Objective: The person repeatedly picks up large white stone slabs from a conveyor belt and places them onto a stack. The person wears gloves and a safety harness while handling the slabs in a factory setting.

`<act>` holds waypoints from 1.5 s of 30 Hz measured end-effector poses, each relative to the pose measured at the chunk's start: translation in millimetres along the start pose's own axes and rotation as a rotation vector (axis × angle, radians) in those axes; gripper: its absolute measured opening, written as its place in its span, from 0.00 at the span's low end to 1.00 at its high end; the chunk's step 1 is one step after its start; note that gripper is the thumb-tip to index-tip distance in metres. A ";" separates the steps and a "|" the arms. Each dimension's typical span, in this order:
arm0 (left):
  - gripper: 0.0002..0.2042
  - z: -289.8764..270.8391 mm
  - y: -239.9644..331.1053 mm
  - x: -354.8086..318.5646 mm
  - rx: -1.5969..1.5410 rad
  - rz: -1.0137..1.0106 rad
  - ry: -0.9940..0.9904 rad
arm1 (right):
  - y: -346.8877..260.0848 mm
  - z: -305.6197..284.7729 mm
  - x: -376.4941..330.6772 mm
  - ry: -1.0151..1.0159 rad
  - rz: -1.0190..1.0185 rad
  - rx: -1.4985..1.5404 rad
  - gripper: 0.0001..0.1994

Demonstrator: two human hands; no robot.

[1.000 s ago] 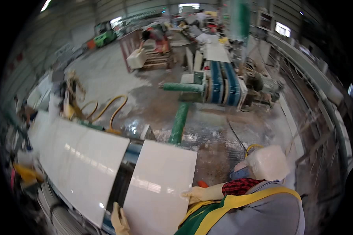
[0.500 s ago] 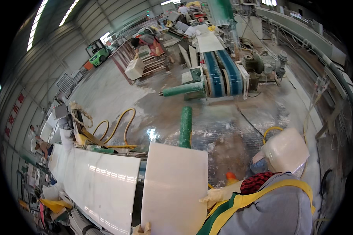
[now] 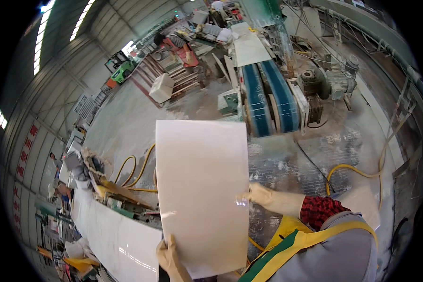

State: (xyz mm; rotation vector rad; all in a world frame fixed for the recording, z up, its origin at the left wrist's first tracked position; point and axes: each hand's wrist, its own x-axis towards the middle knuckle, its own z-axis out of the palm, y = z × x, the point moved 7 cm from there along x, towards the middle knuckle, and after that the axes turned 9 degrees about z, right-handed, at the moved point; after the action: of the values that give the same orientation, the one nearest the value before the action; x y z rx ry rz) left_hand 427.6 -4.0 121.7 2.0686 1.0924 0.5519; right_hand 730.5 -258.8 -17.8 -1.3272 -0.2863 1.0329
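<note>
A large white rectangular tile (image 3: 202, 188) is held upright in front of me, lifted above the wet floor. My left hand (image 3: 170, 259), in a pale work glove, grips its lower edge near the left corner. My right hand (image 3: 264, 198), also gloved, clamps the tile's right edge about halfway up. A red checked sleeve and a yellow-green vest (image 3: 291, 242) show at the lower right. The tile hides the floor and the machinery behind it.
A conveyor with two blue belts (image 3: 268, 94) and a grey motor (image 3: 336, 80) stand ahead. Yellow hoses (image 3: 357, 171) cross the wet floor. More white slabs (image 3: 113, 237) lie on a line at lower left, beside debris. Wooden pallets (image 3: 174, 80) and a green forklift (image 3: 122, 68) stand farther off.
The tile has come up off the line at lower left and now stands higher and closer to me. Both hands kept hold of it while my view swung to the right.
</note>
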 end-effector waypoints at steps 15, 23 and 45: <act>0.32 386.7 134.1 83.9 -0.103 -0.050 -0.354 | -103.6 -352.7 36.2 0.603 0.017 0.088 0.25; 0.31 444.2 180.7 100.5 -0.108 0.025 -0.527 | -48.8 -435.5 53.4 0.961 0.189 0.164 0.33; 0.24 525.8 169.7 201.2 -0.444 -0.240 -1.243 | -26.2 -353.8 -24.8 0.522 0.584 0.256 0.20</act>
State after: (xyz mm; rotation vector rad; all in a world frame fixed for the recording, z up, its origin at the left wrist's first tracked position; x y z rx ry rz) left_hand 968.9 -109.6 -82.3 1.3965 0.3749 -0.5479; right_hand 976.6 -506.6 -85.0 -1.4195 0.6414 1.1031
